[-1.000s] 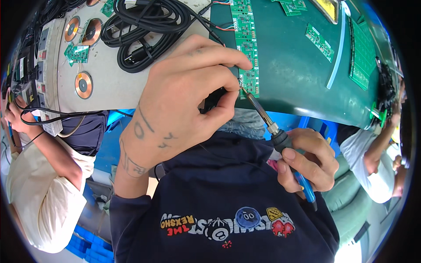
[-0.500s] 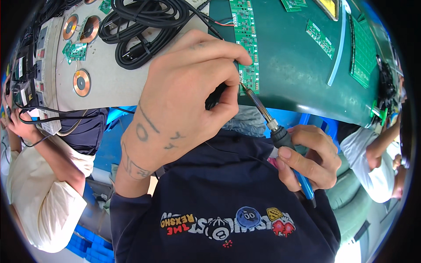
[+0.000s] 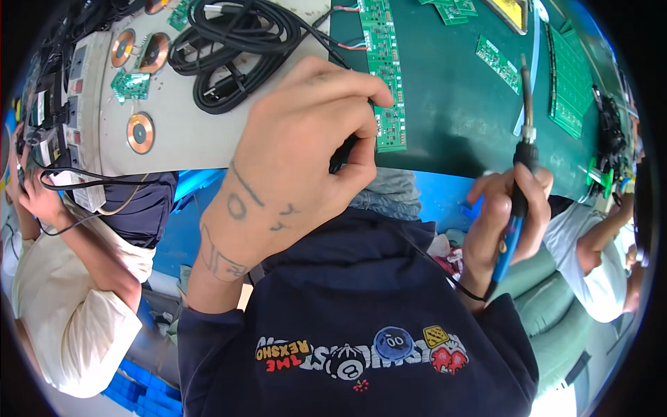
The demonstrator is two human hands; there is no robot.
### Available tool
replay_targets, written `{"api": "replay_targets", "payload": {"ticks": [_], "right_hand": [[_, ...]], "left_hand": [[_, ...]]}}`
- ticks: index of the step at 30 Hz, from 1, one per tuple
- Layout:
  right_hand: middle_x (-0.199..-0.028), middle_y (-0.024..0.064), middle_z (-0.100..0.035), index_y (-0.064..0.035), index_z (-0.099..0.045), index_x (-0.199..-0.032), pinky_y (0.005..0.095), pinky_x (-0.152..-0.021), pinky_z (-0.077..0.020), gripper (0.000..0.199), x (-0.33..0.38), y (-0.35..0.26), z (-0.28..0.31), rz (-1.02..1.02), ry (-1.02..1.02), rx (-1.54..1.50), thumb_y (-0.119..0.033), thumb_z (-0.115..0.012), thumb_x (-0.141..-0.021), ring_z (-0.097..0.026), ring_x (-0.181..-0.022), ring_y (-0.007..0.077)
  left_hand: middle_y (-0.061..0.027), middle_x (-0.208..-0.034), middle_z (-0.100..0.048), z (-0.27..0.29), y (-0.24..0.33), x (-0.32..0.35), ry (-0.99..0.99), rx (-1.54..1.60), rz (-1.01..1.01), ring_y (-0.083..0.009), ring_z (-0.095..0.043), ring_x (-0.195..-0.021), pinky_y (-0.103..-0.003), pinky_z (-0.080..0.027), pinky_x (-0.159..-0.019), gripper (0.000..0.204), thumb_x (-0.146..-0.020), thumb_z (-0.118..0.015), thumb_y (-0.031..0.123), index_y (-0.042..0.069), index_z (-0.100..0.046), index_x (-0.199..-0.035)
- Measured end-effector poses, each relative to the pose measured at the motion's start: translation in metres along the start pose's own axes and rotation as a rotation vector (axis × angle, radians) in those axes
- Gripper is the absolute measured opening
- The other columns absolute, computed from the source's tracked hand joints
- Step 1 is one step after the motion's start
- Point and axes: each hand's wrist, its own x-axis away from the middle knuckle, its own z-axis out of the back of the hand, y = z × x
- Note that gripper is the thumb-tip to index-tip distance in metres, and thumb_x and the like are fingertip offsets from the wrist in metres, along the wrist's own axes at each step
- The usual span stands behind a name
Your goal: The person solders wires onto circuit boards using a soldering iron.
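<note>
My left hand (image 3: 299, 160) fills the middle of the view. Its thumb and fingers pinch a small black object (image 3: 342, 151) at the near end of a long green circuit board (image 3: 385, 69), and its fingertips rest on that board. The board lies on a dark green mat (image 3: 451, 97). My right hand (image 3: 504, 215) is off to the right, closed around the blue handle of a soldering iron (image 3: 526, 97). The metal tip of the iron points up, well clear of the board.
A coil of black cables (image 3: 236, 42) lies on the grey table top (image 3: 194, 132), with copper coils (image 3: 140, 132) and a small green board (image 3: 130, 85). More green boards (image 3: 570, 83) lie on the mat. One person in a cream sleeve (image 3: 62, 299) sits at the left, another in white (image 3: 590, 257) at the right.
My right hand has drawn the soldering iron away from the board's end, swung it right and turned its tip upward. My left hand has stayed on the board.
</note>
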Motion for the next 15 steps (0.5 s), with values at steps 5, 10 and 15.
{"api": "replay_targets", "payload": {"ticks": [5,10,15], "right_hand": [[-0.094,0.0141,-0.066,-0.0029,-0.064,-0.128,0.0327,-0.068,-0.0532,0.026,-0.037,0.007,-0.031,0.157,-0.181,0.082,-0.011,-0.065,-0.103,-0.059,-0.070,0.0192],[-0.098,0.0136,-0.071,-0.0022,-0.069,-0.121,0.0324,-0.071,-0.0542,0.027,-0.061,0.011,-0.058,0.207,-0.205,0.121,0.000,-0.069,-0.094,-0.064,-0.076,0.0215],[-0.099,0.0099,-0.071,-0.0031,-0.074,-0.114,0.0316,-0.070,-0.0525,0.037,-0.056,0.005,-0.058,0.326,-0.290,0.200,0.011,-0.074,-0.080,-0.063,-0.075,0.0227]], "left_hand": [[-0.0062,-0.114,-0.078,-0.008,0.006,0.009,0.117,-0.043,-0.069,-0.0250,-0.067,-0.102,-0.035,-0.057,-0.085,0.015,-0.072,-0.078,-0.007,0.002,-0.069,-0.081],[-0.0136,-0.121,-0.074,0.008,0.026,0.052,0.135,-0.078,-0.015,-0.0313,-0.072,-0.098,-0.035,-0.059,-0.086,0.022,-0.080,-0.079,-0.005,0.000,-0.069,-0.099],[-0.0137,-0.108,-0.076,-0.005,0.029,0.084,0.141,-0.023,0.462,-0.0292,-0.071,-0.087,-0.035,-0.057,-0.078,0.027,-0.084,-0.082,0.004,0.000,-0.071,-0.108]]}}
